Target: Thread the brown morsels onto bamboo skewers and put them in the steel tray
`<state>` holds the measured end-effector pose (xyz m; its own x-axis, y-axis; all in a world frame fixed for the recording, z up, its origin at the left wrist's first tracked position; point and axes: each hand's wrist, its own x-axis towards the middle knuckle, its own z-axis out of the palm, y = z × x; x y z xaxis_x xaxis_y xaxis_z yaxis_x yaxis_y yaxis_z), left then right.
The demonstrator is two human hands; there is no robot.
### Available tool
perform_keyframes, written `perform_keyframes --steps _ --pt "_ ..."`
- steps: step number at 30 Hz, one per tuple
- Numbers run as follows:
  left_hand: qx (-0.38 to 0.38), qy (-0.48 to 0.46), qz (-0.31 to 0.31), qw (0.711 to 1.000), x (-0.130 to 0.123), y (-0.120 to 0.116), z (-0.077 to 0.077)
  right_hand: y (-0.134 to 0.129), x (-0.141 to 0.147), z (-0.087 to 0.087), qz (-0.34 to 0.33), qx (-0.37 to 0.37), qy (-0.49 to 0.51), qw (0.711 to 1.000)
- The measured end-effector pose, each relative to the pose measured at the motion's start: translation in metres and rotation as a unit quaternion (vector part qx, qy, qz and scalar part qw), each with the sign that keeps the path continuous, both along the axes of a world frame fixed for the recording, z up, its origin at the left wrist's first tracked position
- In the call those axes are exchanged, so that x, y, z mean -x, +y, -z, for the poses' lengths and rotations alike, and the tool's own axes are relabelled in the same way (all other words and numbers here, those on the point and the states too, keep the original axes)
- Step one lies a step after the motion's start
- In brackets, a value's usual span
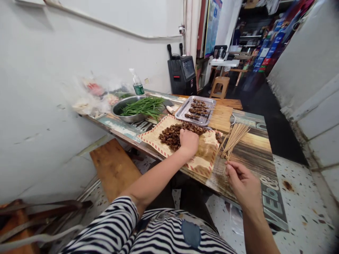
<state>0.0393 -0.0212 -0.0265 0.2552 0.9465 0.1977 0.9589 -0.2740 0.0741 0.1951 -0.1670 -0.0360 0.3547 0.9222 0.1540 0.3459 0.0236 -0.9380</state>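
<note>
The pile of small brown pieces (169,137) lies on the far part of the striped paper (205,150), spreading mostly sideways, and my left hand (189,141) is the nearer one, right at it. The thin skewers (235,139) lie on the surface (253,158) just right of the paper, their long axis slanting away from me and rightward; my right hand (245,183) is at their near ends, off the paper's near right corner. My left forearm reaches diagonally across the paper's near edge, knuckles up, fingers curled down; I cannot tell what they grip. My right hand comes up palm inward, thumb and forefinger pinched on skewers, how many I cannot tell.
</note>
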Motion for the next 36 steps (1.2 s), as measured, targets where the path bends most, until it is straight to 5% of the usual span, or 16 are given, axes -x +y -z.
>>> perform_keyframes --steps 6,10,13,16,18,21,30,36 --pt "0.006 -0.058 0.034 0.998 -0.006 -0.01 -0.011 -0.005 -0.008 0.005 0.015 -0.013 0.021 1.0" --pt "0.042 -0.248 0.076 0.965 0.015 -0.015 -0.018 -0.007 -0.008 0.003 0.007 -0.007 0.026 1.0" --pt "0.102 -0.499 0.074 0.857 0.04 -0.012 -0.023 -0.007 -0.002 0.003 -0.016 -0.002 0.018 1.0" --pt "0.182 -0.707 0.017 0.684 0.061 -0.008 -0.029 -0.004 0.005 0.002 -0.025 0.0 0.009 1.0" --pt "0.226 -0.779 -0.002 0.585 0.07 -0.006 -0.033 -0.003 0.01 0.0 -0.033 0.006 -0.004 0.999" --pt "0.261 -0.827 -0.022 0.497 0.077 -0.006 -0.035 -0.001 0.015 -0.004 -0.056 0.008 -0.05 0.997" --pt "0.377 -0.836 -0.015 0.398 0.069 -0.013 -0.025 0.012 0.028 -0.001 -0.056 -0.136 -0.294 0.944" --pt "0.395 -0.838 0.014 0.375 0.067 -0.015 -0.025 0.014 0.033 -0.002 -0.061 -0.142 -0.292 0.944"
